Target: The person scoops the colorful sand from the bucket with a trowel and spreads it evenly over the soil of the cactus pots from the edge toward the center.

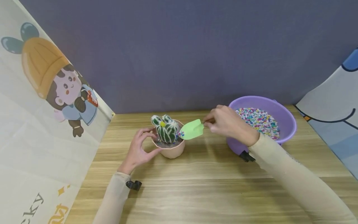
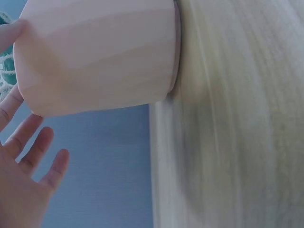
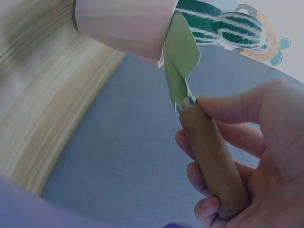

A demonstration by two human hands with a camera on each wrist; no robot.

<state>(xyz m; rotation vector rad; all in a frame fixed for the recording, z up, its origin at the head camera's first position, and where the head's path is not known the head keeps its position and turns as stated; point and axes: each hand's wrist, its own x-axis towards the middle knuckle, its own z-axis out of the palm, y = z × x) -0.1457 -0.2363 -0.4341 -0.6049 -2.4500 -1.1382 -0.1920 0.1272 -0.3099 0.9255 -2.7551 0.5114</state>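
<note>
A green knit cactus (image 1: 167,132) with white stripes and a yellow tip stands in a pale pink flowerpot (image 1: 172,151). My left hand (image 1: 138,151) holds the pot by its rim, thumb at the front and fingertips on the far left side. In my right hand (image 3: 261,152) is a small trowel (image 1: 192,129), gripped by its wooden handle (image 3: 211,156). The trowel's light green blade tips over the pot's right rim. Small colourful beads (image 1: 181,134) lie at the blade's tip, next to the cactus, and a few more show on the pot's grey fill.
To the right stands a purple tub (image 1: 288,124) partly filled with multicoloured beads (image 1: 263,123), behind my right forearm. A wood-grain table (image 1: 190,193) carries everything. A dark blue-grey panel (image 1: 179,56) closes off the back, and printed white sheets flank both sides.
</note>
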